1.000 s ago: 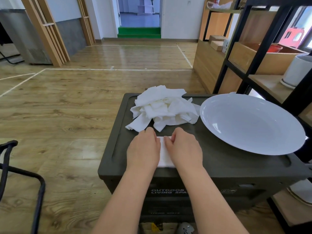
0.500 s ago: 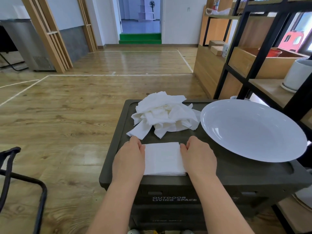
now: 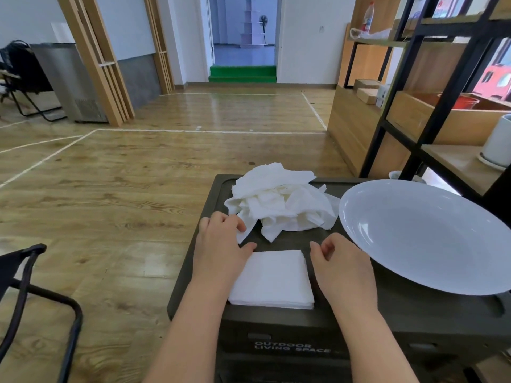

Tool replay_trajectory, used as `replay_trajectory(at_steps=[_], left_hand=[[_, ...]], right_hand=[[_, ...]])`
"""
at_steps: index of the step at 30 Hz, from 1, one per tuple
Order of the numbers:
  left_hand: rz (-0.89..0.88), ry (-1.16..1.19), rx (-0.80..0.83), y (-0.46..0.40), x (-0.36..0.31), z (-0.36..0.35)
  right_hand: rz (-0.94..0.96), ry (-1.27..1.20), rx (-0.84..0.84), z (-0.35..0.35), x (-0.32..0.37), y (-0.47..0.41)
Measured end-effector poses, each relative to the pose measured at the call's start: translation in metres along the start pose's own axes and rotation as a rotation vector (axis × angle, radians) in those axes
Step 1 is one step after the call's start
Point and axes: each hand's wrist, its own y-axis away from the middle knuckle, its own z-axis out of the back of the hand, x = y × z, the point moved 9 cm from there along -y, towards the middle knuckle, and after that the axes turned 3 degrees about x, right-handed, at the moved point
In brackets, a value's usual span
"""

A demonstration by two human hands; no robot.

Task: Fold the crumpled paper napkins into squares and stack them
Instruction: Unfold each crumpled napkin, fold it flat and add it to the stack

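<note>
a folded napkin [image 3: 272, 279] lies flat and square near the front edge of a dark box lid [image 3: 414, 308]. the left hand [image 3: 221, 246] rests at its left edge, fingers curled, touching a corner of the crumpled napkin pile [image 3: 282, 201] just behind. the right hand [image 3: 341, 265] sits at the napkin's right edge, fingers loosely curled and holding nothing. a large white plate [image 3: 425, 236] rests on the lid to the right, close to the right hand. white lettering on the box front reads "outdoor living space". a black chair frame [image 3: 25, 286] stands on the wooden floor [image 3: 116, 189] at left, and a shelving unit [image 3: 431, 87] rises at right.
</note>
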Motion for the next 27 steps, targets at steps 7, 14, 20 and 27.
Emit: replay_trajectory(at_steps=[7, 14, 20, 27], left_hand=[[-0.071, 0.005, -0.192, 0.004, -0.004, 0.026], [-0.18, 0.409, -0.197, 0.032, -0.016, 0.07], [-0.149, 0.929, 0.052, 0.032, -0.019, 0.047], [-0.038, 0.972, 0.053, 0.029, -0.011, 0.031]], right_hand=[[0.073, -0.098, -0.034, 0.006, 0.006, 0.002], [0.097, -0.436, 0.088, 0.001, 0.023, 0.01], [0.129, -0.845, 0.391, -0.019, 0.053, 0.026], [0.063, -0.966, 0.39, -0.015, 0.044, 0.022]])
